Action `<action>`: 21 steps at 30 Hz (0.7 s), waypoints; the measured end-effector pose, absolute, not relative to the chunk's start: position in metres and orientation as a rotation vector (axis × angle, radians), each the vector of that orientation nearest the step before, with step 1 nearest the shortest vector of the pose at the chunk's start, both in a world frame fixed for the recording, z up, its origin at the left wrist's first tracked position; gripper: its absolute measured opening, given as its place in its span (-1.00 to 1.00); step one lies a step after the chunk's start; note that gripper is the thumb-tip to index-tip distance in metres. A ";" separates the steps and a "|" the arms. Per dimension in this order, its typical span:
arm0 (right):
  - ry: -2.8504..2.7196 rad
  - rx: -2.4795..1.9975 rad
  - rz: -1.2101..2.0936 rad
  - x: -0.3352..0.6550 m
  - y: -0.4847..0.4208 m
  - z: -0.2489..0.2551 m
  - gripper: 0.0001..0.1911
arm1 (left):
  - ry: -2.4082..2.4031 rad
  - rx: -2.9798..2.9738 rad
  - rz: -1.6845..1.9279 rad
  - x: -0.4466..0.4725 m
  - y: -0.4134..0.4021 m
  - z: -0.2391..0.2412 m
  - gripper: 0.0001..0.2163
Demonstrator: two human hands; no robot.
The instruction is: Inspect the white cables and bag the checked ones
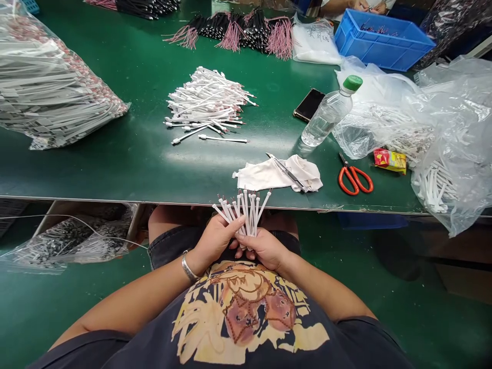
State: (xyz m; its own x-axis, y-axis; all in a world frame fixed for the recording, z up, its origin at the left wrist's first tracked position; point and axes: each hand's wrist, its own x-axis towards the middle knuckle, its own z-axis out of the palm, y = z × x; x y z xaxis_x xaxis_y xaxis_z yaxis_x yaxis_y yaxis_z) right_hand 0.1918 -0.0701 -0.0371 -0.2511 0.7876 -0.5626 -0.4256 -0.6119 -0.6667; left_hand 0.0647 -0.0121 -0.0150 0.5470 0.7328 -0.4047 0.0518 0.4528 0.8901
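Both hands sit in my lap below the table's front edge, closed around one bunch of white cable pieces (246,207) that fans upward. My left hand (217,238), with a metal bangle on the wrist, wraps the bunch from the left, thumb across it. My right hand (265,248) grips the lower ends from the right. A loose pile of the same white cable pieces (207,102) lies on the green table (126,154) ahead. A single piece (223,138) lies just in front of that pile.
A white cloth (269,177) with tweezers (288,174) on it lies near the table edge. Red scissors (355,179), a water bottle (330,110), a phone (309,104), plastic bags of cables (49,92) (442,133) and a blue bin (380,38) surround it. Another person's hands (365,6) show at the far edge.
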 end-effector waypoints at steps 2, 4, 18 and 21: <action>-0.504 -1.189 1.950 0.191 -0.070 -0.037 -0.58 | 0.930 1.053 0.448 0.067 -0.012 -0.012 -0.73; -0.520 -1.181 1.949 0.189 -0.070 -0.037 -0.58 | 0.934 1.057 0.409 0.070 -0.012 -0.009 -0.73; -0.556 -1.092 1.970 0.193 -0.070 -0.033 -0.61 | 0.929 1.032 0.409 0.064 -0.014 -0.010 -0.71; -0.533 -1.094 1.975 0.192 -0.070 -0.034 -0.60 | 0.916 1.028 0.440 0.063 -0.014 -0.014 -0.71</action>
State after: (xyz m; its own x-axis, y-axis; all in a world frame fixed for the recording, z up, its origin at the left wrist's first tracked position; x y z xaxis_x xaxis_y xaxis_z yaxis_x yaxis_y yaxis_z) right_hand 0.1924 -0.0701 -0.0341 -0.3070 0.8056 -0.5067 -0.4412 -0.5923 -0.6742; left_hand 0.0627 -0.0143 -0.0143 0.5677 0.6961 -0.4394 0.0921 0.4767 0.8742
